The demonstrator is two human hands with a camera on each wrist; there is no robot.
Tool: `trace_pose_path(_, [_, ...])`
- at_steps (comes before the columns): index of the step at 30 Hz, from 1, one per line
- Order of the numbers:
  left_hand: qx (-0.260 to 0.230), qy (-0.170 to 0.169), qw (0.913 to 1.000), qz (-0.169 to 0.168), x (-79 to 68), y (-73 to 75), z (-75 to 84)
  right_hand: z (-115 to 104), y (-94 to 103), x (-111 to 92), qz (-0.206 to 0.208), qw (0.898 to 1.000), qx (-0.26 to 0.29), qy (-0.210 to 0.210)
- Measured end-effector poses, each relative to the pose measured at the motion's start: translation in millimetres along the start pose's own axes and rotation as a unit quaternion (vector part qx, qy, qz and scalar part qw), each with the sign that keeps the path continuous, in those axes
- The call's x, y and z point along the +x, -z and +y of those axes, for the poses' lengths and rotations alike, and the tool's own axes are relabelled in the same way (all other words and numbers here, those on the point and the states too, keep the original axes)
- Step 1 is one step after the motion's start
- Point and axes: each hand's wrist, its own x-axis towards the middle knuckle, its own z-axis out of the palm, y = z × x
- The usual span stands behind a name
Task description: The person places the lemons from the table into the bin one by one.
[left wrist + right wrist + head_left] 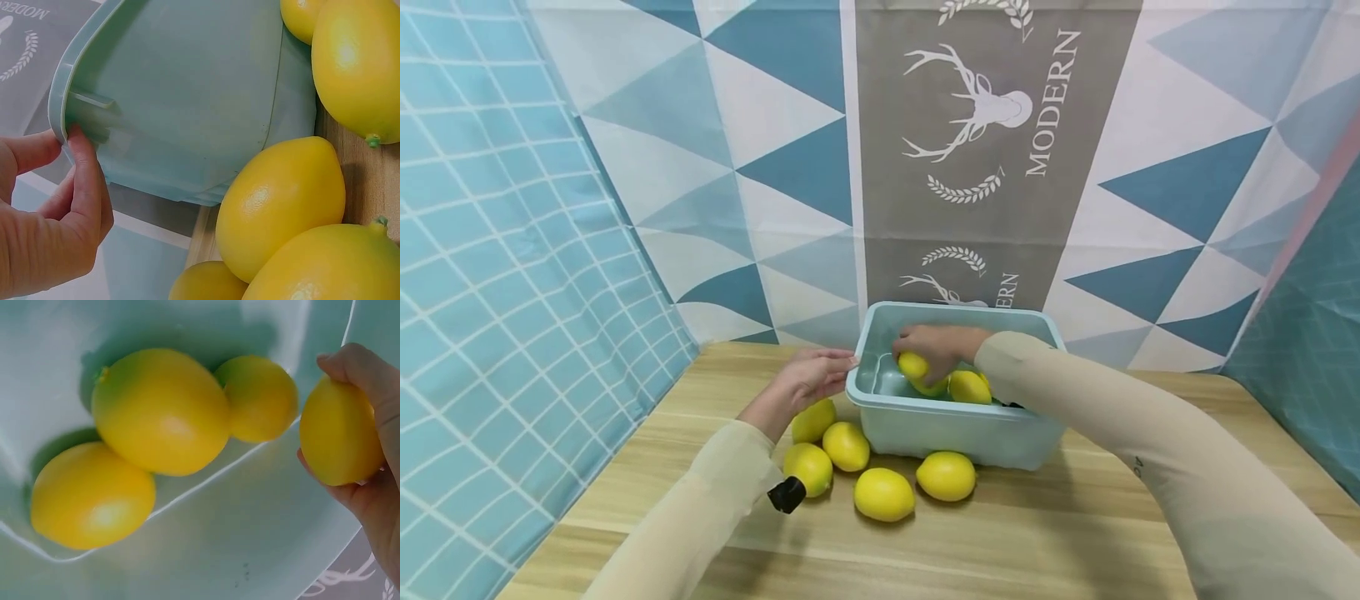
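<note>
Backdrop: patterned cloth (775, 167) of blue and white triangles fills the upper half of my head view, with a grey strip (970, 125) in the upper centre that bears a white deer head and the word MODERN; squared blue cloth hangs at the left edge.
Table: I see a pale wooden table (1075, 533) across the lower half of the frame.
Bin: a light blue plastic bin (955, 429) stands at centre frame, close to the backdrop.
Right hand: my right hand (936, 343) reaches over the bin's rim, its grip curled round one lemon (340, 434) inside the bin, thumb on top in the right wrist view.
Lemons in the bin: three more lemons (159, 412) lie on the bin floor at the left of the right wrist view, touching one another.
Left hand: my left hand (808, 379) sits at the bin's left end; in the left wrist view its thumb and fingers (84, 169) pinch the rim there.
Loose lemons: five lemons (883, 493) lie on the table below and left of the bin, just beside its front wall.
</note>
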Motion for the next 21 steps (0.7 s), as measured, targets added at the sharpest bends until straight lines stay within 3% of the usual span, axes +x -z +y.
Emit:
trace_pose_path(7, [0.001,-0.003,1.0,-0.004,-0.1,-1.6,-0.1,-2.6,1.3,3.9,0.009,1.0,0.012,0.005])
trace_pose_path(15, [0.0,-0.008,0.9999,-0.008,-3.8,-2.5,1.9,-5.2,13.5,-8.1,0.021,1.0,0.018,0.002])
trace_pose_path(21, [-0.004,-0.004,1.0,-0.006,-3.1,-1.2,-0.2,-10.2,27.6,-18.7,0.035,0.999,-0.016,-0.01])
